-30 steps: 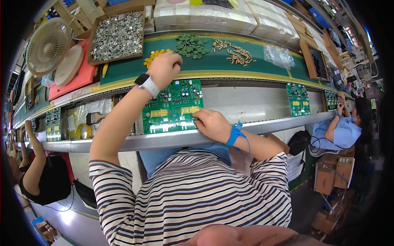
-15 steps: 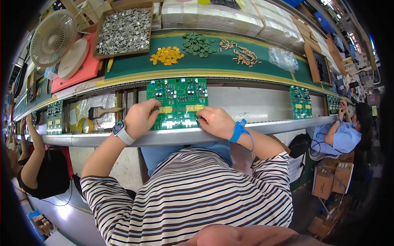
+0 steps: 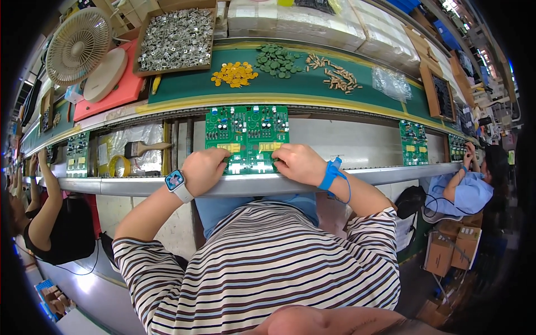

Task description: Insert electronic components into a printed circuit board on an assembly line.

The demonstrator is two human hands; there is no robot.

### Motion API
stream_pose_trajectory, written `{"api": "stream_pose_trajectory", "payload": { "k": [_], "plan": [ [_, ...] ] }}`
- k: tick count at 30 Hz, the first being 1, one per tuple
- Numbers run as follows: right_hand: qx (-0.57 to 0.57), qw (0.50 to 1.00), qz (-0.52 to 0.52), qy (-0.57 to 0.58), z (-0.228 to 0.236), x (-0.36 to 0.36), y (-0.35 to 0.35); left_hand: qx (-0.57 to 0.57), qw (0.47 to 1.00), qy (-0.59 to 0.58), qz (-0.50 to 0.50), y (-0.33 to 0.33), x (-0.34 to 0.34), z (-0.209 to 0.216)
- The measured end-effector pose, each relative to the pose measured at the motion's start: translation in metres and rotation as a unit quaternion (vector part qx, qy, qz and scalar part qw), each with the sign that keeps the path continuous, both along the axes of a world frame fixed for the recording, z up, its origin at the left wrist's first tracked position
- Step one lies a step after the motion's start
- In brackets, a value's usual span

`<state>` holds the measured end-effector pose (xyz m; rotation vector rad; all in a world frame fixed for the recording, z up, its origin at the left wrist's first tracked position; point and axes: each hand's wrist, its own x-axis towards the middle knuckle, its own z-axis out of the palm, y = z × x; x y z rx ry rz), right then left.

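Observation:
A green circuit board [image 3: 247, 131], made up of two like halves, lies on the line's rails in front of me. It carries small blue, white and black parts, and a yellow block sits on each half. My left hand [image 3: 204, 169] bends over the board's near left part, thumb and fingertips pinched together. Over the near right part, my right hand [image 3: 301, 163] is closed in a similar pinch beside the right yellow block [image 3: 270, 146]. Whatever is between the fingertips of either hand is too small or hidden to name.
Beyond the rails, a green mat holds piles of yellow discs [image 3: 234, 74], green discs [image 3: 279, 60] and small tan cylinders [image 3: 340, 78]. A box of metal parts [image 3: 176, 40] and a fan [image 3: 79, 46] stand back left. A brush [image 3: 146, 148] lies left; co-workers sit at both sides.
My left hand has come slightly nearer to me, to the board's near left part. My right hand stays almost in place. The whole view has shifted a little.

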<state>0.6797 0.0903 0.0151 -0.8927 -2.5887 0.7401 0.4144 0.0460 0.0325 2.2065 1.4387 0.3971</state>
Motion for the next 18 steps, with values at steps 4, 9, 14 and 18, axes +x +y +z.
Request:
{"api": "stream_pose_trajectory", "payload": {
  "k": [4,9,14,18],
  "plan": [
    [-0.003,1.000,0.008,-0.005,0.0028,0.0001,0.0013,-0.005,1.000,0.028,-0.006,0.0011,0.0039,0.0033],
    [-0.017,1.000,0.010,0.012,0.0001,0.0024,0.0028,-0.005,0.999,0.042,-0.011,0.0017,0.0041,0.0019],
    [-0.020,1.000,0.014,0.008,-0.0006,0.0039,0.0039,-0.004,0.999,0.052,-0.011,0.0010,0.0051,0.0016],
    [-0.021,1.000,0.021,0.002,-0.0005,0.0043,0.0054,0.005,0.998,0.064,-0.020,0.0010,0.0057,0.0002]
  ]
}}
